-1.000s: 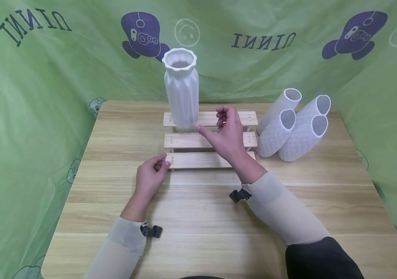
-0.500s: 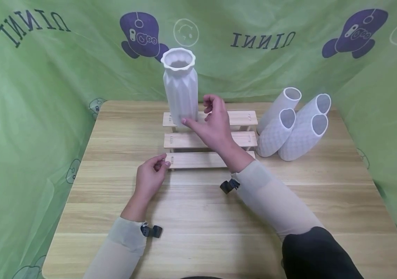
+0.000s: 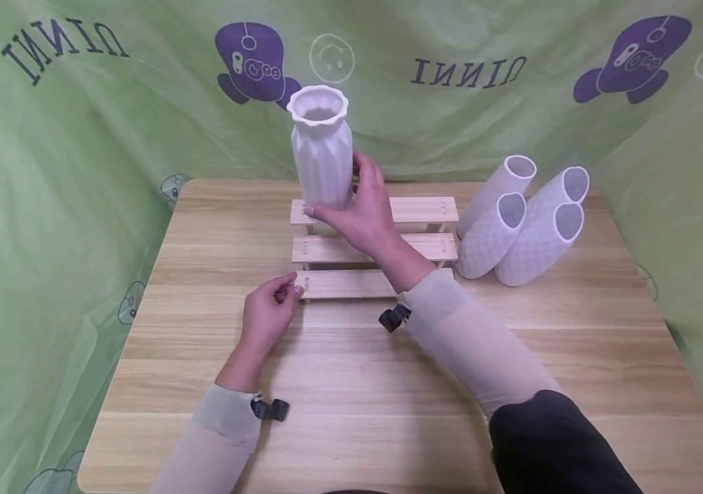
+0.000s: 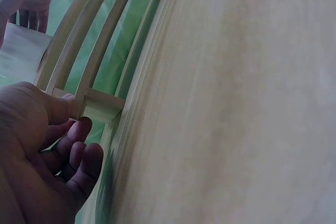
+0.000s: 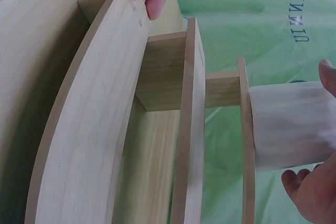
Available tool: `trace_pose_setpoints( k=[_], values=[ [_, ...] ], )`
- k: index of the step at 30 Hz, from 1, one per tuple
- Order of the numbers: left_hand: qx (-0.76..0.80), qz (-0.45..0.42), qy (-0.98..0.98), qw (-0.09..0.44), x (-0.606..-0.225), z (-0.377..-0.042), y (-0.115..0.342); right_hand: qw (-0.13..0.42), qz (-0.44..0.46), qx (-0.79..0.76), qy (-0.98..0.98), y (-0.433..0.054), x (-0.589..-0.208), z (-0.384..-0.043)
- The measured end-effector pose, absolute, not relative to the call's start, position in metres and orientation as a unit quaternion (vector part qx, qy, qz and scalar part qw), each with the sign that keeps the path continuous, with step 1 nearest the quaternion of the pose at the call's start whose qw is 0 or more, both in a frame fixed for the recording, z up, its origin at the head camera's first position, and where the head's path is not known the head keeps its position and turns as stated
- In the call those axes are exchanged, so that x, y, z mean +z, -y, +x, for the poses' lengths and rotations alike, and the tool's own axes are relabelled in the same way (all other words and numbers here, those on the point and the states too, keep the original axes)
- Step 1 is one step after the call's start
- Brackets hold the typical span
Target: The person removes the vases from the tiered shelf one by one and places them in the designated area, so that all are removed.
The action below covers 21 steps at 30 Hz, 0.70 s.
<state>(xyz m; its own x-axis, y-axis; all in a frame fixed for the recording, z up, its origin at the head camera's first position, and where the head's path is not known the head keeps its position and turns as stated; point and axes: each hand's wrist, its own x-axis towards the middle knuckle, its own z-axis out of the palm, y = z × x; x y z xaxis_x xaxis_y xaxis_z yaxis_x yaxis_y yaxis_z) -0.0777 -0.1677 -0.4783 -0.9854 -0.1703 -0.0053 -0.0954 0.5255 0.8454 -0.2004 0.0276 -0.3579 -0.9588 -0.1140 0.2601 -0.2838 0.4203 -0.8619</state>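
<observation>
A tall white ribbed vase (image 3: 322,158) with a scalloped rim stands upright on the back step of a three-step wooden rack (image 3: 345,283). My right hand (image 3: 360,209) is curled round its lower part, the thumb across the front and the other fingers at the right and behind, partly hidden. In the right wrist view the vase's base (image 5: 289,124) rests against the back board, between thumb and fingers. At the rack's front left corner, my left hand (image 3: 268,309) pinches the end of the lowest board between thumb and forefinger; its other fingers (image 4: 86,169) are bent below.
Several white textured vases (image 3: 531,240) stand close together just right of the rack. All sit on a wooden table (image 3: 339,384). A green printed curtain (image 3: 425,130) hangs behind and at both sides.
My right hand has moved left and slightly back along the rack, from beside the vase to round its lower part. The left hand, the rack and the vases have stayed put.
</observation>
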Motion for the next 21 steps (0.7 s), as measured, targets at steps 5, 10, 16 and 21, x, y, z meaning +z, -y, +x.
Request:
trace_pose_setpoints(
  k=[5,10,16,21],
  values=[
    [-0.479,0.074,0.874,0.042,-0.4769,-0.0778,0.1663,0.070,0.104,0.520,0.845,-0.0220,-0.3585,-0.2040],
    [-0.483,0.072,0.872,0.045,-0.4774,-0.0769,0.1664,0.072,0.100,0.519,0.846,-0.0191,-0.3587,-0.2059],
    [-0.484,0.071,0.871,0.048,-0.4773,-0.0768,0.1668,0.080,0.103,0.524,0.842,-0.0170,-0.3594,-0.2067],
    [-0.483,0.073,0.872,0.045,-0.4777,-0.0768,0.1669,0.082,0.102,0.526,0.841,-0.0168,-0.3599,-0.2061]
  ],
)
